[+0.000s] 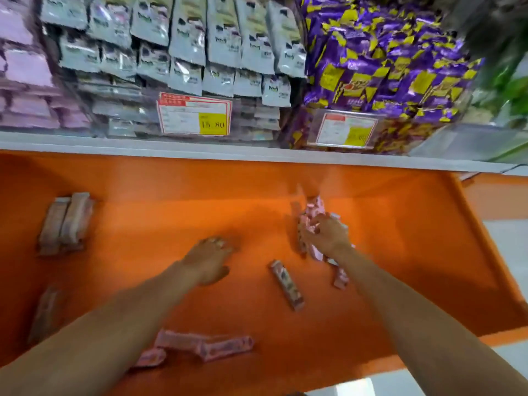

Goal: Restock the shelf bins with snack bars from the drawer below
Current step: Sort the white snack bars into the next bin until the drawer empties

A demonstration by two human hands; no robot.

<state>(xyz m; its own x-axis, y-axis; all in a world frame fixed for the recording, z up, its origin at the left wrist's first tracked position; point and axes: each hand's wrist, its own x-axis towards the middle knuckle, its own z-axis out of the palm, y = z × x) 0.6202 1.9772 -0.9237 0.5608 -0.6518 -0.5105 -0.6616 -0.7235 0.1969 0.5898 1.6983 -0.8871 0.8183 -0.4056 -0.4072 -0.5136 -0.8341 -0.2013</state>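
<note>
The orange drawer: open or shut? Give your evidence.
Open: the drawer shows its orange floor below the shelf, with snack bars scattered on it.

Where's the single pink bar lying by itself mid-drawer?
Head view: the single pink bar lies slanted on the orange drawer floor, right of centre, between the left hand and the right hand, which grips a pile of pink bars.

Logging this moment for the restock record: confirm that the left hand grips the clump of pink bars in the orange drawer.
Wrong hand. In the head view the right hand grips the clump of pink bars in the orange drawer; the left hand reaches over bare drawer floor beside it.
</note>
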